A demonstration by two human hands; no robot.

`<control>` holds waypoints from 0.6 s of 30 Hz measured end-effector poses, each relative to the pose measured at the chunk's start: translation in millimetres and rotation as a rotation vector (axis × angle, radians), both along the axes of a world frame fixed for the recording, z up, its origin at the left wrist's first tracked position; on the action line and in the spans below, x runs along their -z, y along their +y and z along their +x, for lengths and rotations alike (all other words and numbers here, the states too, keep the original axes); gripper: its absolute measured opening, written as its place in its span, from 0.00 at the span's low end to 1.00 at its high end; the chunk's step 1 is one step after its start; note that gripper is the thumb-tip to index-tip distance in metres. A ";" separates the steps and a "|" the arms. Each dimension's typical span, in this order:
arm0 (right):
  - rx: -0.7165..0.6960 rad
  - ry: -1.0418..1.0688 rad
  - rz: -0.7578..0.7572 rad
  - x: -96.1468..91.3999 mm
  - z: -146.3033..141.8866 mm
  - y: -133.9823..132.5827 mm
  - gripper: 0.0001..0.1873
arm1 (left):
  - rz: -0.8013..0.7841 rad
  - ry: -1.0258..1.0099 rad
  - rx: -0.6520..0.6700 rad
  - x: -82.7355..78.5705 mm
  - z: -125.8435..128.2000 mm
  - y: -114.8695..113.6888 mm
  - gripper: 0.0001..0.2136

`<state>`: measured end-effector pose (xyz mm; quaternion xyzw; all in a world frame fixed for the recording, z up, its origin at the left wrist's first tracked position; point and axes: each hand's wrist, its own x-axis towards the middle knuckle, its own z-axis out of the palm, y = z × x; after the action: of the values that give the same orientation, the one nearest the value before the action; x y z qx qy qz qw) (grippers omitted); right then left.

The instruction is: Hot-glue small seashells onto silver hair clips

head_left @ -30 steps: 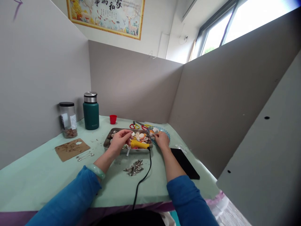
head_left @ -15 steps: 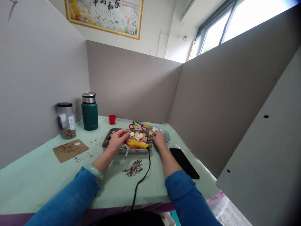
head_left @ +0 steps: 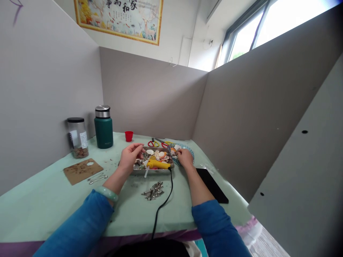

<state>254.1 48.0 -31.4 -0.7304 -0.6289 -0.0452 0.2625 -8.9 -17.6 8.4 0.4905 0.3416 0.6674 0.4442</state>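
My left hand hovers over the left side of a metal tray of shells. Its thumb and fingertips are pinched together; anything between them is too small to make out. At the blue plate, my right hand has its fingers closed at the small shells, and what they grip is hidden. Across the tray's front lies a yellow glue gun, a pale glue stick poking out and a black cord running toward me. White and orange shells show behind it.
Before the tray lies a pile of metal pins. To the left are a brown card, safety pins, a jar and a green flask. A red cup and scissors stand behind; a black slab lies right.
My left hand has drawn left and slightly up, uncovering more shells in the tray. My right hand has shifted slightly right at the plate. The view has moved a little.
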 end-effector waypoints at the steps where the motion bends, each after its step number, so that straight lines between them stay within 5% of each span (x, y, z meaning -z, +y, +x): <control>1: -0.006 0.004 0.010 -1.4 -0.8 -1.1 0.17 | 0.005 -0.021 -0.019 -1.3 -2.9 1.8 0.17; 5: -0.134 0.048 0.114 -8.2 -7.2 -6.6 0.16 | 0.008 -0.085 -0.084 -6.2 -12.7 7.4 0.17; 9: -0.498 0.129 0.162 -16.3 -19.2 -17.2 0.17 | 0.019 -0.112 -0.120 -7.8 -18.1 10.2 0.16; 13: -0.688 0.081 -0.005 -23.8 -30.8 -31.5 0.20 | 0.031 -0.083 -0.175 -6.4 -21.1 12.8 0.14; 18: -0.737 0.041 -0.149 -30.5 -39.0 -44.5 0.24 | 0.007 0.030 -0.224 -1.0 -22.0 17.4 0.14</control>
<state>215.1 3.5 -1.0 -0.4731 -0.8457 0.1129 0.2198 -30.9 -0.3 9.4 0.4607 0.3985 0.7067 0.3600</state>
